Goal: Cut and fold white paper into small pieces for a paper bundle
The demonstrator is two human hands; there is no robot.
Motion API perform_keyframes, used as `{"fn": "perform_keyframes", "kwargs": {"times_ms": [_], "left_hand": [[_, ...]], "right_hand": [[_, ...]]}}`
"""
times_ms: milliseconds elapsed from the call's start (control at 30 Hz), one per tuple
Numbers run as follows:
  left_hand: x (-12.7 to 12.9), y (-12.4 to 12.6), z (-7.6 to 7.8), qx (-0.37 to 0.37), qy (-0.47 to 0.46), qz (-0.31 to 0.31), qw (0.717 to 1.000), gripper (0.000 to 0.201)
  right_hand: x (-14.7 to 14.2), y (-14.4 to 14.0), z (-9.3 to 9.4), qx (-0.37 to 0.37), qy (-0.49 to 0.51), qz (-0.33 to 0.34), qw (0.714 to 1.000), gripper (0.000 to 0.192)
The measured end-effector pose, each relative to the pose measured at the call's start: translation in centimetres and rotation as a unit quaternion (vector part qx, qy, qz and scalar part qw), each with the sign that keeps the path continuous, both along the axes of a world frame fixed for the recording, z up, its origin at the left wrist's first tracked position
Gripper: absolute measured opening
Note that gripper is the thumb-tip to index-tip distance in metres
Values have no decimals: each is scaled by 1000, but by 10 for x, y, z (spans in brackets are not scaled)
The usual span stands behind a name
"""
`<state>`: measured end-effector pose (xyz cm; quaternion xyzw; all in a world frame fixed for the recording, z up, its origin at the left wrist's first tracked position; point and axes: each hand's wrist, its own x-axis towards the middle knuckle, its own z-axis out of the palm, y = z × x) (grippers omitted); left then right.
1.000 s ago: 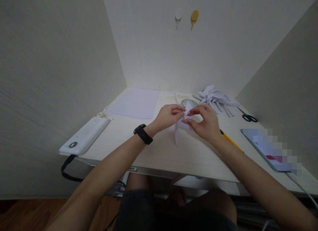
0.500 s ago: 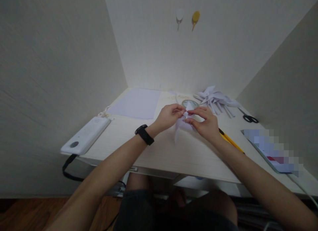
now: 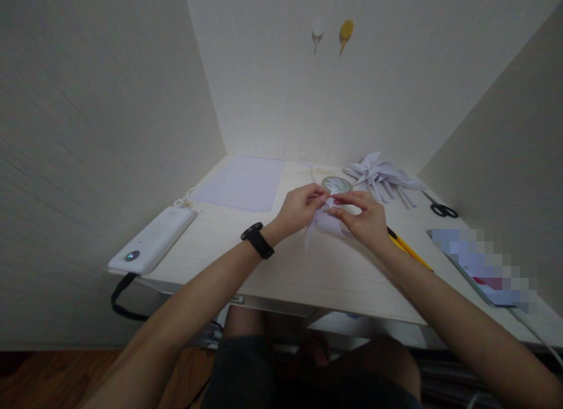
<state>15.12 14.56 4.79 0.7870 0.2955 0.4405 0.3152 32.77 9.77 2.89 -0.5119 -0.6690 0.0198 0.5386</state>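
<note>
Clearly light and easily creased, the folded paper piece (image 3: 323, 222) is pinched at its top by left hand (image 3: 299, 208) and right hand (image 3: 363, 218) fingertips.

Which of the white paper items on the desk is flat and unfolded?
The sheet at the back left lies flat. The pile at the back right is folded, and so is the piece in both hands.
</note>
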Motion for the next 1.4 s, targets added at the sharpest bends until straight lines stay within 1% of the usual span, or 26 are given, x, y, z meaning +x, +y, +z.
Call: {"fn": "perform_keyframes", "kwargs": {"times_ms": [133,233,400,500,600,733,900,1000,1167,1300,1400], "left_hand": [[0,-3,2,-39,-26,2,999,15],[0,-2,2,-41,-23,12,999,15],[1,5,-3,-12,-33,-9,999,12],[-1,6,-3,13,-10,-6,1000,15],[-2,6,0,23,-3,-10,1000,17],[-2,4,1,26,-3,-21,999,18],[-1,3,2,1,-4,-15,1000,16],[-1,4,1,-29,-16,-1,999,14],[0,8,-4,-81,-27,12,996,12],[-1,10,-7,-97,-24,25,995,13],[-1,9,-6,-104,-17,30,994,12]], "right_hand": [[0,1,-1,14,11,-5,1000,22],[0,1,-2,23,8,-11,1000,20],[0,1,-4,42,-3,-6,999,18],[-1,-1,-1,74,-29,12,997,11],[-2,-3,1,100,-58,22,993,5],[-1,-3,2,98,-82,8,992,8],[1,-2,0,116,-113,2,987,9],[2,-2,0,123,-135,5,983,8],[1,-6,3,100,-181,27,978,15],[-1,-10,5,55,-201,49,977,20],[-4,-13,7,25,-193,67,979,22]]}}
